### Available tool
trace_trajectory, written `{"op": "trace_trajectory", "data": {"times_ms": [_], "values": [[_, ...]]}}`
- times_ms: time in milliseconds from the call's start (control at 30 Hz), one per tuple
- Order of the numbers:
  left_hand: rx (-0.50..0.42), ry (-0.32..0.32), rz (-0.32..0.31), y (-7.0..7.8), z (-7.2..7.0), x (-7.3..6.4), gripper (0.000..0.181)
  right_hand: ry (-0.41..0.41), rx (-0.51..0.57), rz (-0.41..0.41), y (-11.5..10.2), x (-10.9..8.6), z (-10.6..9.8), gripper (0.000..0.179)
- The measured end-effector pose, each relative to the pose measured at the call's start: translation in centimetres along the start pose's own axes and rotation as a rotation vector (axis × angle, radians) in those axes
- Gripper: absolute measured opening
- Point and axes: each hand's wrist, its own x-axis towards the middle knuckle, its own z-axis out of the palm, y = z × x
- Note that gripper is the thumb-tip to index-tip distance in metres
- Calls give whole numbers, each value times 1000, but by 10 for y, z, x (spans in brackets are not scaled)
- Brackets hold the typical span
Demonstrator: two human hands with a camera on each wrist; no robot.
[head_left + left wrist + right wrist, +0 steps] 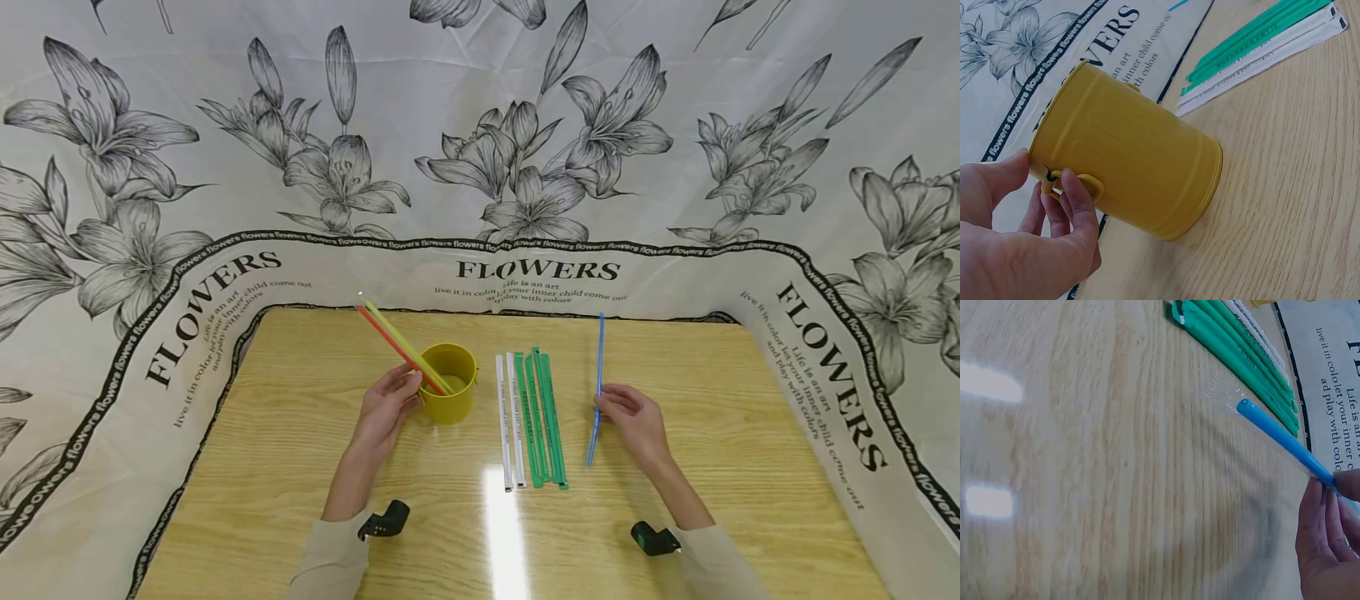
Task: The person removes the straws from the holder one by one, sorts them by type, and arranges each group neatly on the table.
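My left hand (386, 410) grips the yellow metal bucket (448, 408) at its rim and small side handle (1090, 186), thumb at the rim and fingers at the handle. A red straw (390, 340) and a yellow straw (401, 340) lean out of the bucket toward the far left. On the right, my right hand (633, 417) pinches a blue straw (600, 358) in a clear wrapper (1225, 394) between thumb and fingers, around its middle. In the right wrist view the straw's near end (1266, 419) shows above the wood.
Between the hands, two white paper-wrapped straws (504, 425) and several green-wrapped straws (553, 425) lie side by side on the wooden table (300, 367). A floral cloth (375, 275) rises behind and along both sides of the table.
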Motion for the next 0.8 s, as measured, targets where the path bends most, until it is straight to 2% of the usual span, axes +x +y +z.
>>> {"op": "trace_trajectory", "data": {"times_ms": [367, 567, 800], "values": [[5, -3, 5, 0, -1, 0, 38, -5, -146, 29, 17, -9, -22, 36], [10, -1, 11, 0, 0, 0, 38, 23, -293, 38, 20, -9, -24, 31], [17, -1, 12, 0, 0, -1, 40, 41, -462, -48, 18, -7, -20, 27]]}}
